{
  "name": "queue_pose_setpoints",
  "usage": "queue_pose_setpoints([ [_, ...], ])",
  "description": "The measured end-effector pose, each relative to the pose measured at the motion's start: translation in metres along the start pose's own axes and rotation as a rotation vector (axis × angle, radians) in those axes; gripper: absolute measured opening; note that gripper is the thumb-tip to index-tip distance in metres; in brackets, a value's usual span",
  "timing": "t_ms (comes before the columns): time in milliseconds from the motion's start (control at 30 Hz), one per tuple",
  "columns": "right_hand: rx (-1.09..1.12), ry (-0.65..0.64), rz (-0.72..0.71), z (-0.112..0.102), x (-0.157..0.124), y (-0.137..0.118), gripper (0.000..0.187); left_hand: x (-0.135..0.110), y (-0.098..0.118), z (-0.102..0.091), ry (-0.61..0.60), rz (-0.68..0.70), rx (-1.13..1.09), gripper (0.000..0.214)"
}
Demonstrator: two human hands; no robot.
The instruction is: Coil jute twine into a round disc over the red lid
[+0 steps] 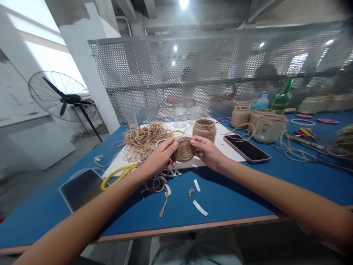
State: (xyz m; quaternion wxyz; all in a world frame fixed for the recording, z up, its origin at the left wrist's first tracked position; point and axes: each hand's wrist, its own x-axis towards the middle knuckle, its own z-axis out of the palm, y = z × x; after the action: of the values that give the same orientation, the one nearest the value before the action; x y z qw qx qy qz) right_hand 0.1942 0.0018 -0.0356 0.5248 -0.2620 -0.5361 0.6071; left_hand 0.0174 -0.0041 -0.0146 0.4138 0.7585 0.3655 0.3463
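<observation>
Between my two hands is a round disc of coiled jute twine (184,150), its spiral face turned toward me. My left hand (165,152) pinches its left edge, and my right hand (205,150) grips the right edge. Just behind it stands a twine-wrapped jar (204,129) with an open mouth. A loose heap of jute twine (147,138) lies beyond my left hand, on a white sheet (118,163). Some strands trail down below the left wrist.
A phone (247,148) lies to the right, near partly wrapped jars (268,128) and a green bottle (283,94). Paper strips (200,208) are scattered in front on the blue table (234,198). A yellow ring (117,176) and a dark tablet (82,187) sit left. Behind rises a perforated screen (154,81).
</observation>
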Motion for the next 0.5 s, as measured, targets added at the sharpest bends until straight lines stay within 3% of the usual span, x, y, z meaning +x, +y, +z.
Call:
queue_pose_setpoints([
  [500, -0.150, -0.035, -0.101, -0.0049, 0.0006, 0.0021, 0.016, 0.0000, 0.0023, -0.0008, -0.010, -0.050, 0.013, 0.015],
])
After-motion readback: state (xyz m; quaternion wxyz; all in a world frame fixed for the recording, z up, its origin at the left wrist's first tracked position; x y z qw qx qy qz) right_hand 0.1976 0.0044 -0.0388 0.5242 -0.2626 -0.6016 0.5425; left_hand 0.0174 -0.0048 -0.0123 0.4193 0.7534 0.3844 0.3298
